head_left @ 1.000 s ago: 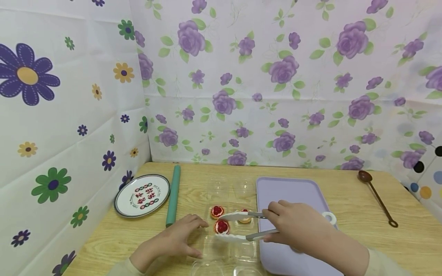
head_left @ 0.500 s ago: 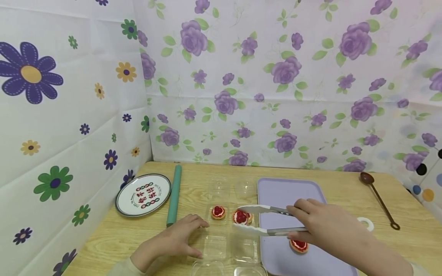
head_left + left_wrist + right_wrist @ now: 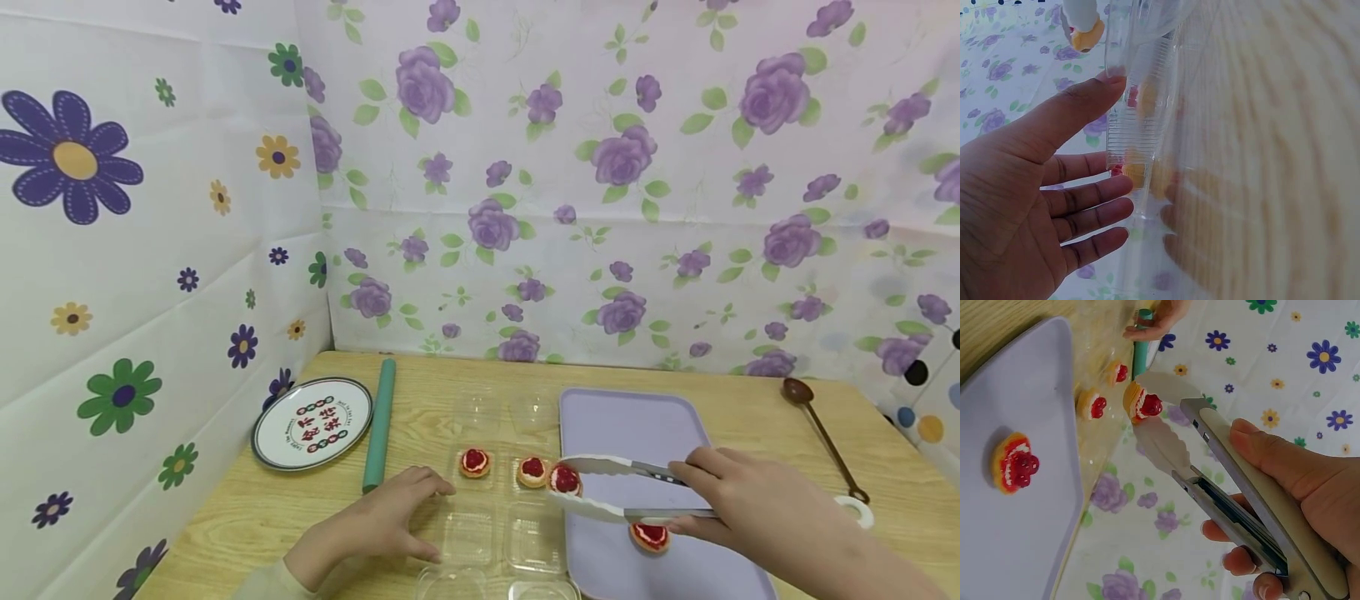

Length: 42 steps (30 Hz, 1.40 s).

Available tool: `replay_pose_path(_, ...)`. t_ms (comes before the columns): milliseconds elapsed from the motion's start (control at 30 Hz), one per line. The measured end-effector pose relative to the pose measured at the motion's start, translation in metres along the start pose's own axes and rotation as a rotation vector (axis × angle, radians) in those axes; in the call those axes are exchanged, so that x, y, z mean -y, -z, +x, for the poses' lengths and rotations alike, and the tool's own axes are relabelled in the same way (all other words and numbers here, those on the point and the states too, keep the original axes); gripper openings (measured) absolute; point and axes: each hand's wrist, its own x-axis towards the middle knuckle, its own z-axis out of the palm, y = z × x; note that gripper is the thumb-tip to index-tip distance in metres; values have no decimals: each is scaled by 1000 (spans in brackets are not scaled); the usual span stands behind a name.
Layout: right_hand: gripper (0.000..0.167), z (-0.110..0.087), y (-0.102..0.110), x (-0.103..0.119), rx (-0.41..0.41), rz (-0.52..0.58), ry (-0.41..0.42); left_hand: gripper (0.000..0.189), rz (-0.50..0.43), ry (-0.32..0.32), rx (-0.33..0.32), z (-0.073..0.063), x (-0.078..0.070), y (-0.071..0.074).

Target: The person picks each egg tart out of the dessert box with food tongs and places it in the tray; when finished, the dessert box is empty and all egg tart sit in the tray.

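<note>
My right hand [image 3: 772, 508] grips a pair of kitchen tongs [image 3: 667, 515] with pale scalloped tips. Between those tips, one berry-topped tart [image 3: 1134, 401] is pinched, raised over the tray's left edge. Another tart [image 3: 650, 537] lies on the lilac tray [image 3: 626, 421], below the tongs. Two more tarts, the left one [image 3: 475, 462] and the right one [image 3: 532, 472], sit in separate compartments of a clear plastic container [image 3: 468, 533]. My left hand [image 3: 393, 517] stays at the container's left side, fingers spread and relaxed; in the left wrist view its thumb and fingertips are at the clear wall.
A white plate [image 3: 281, 433] with red lettering and a green rolling pin [image 3: 379, 429] lie at the left. Brown ladle [image 3: 825, 437] lies at the far right. Further clear plastic compartments [image 3: 477, 408] extend toward the back. Flowered cloth [image 3: 480, 275] hangs behind the table.
My right hand has moved right with the tongs, carrying the pinched tart from above the container to the tray's edge. The tart on the tray has come into sight. My left hand stays put.
</note>
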Motion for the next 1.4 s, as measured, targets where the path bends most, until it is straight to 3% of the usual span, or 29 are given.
replay_pose_path(300,55,-18,-13,-10,176,31,-116,69,9,8,6,1,-1,1)
replay_pose_path(400,55,-22,-18,-12,201,22,-141,69,8,9,5,2,-2,1)
replay_pose_path(733,58,-30,-31,-18,260,60,-107,69,-5,15,8,2,-2,2)
replay_pose_path(1000,62,-31,-37,-18,347,103,-128,69,2,4,4,1,-4,1)
replay_pose_path(1400,63,-37,-46,-17,276,122,-98,69,-18,35,23,0,-3,1)
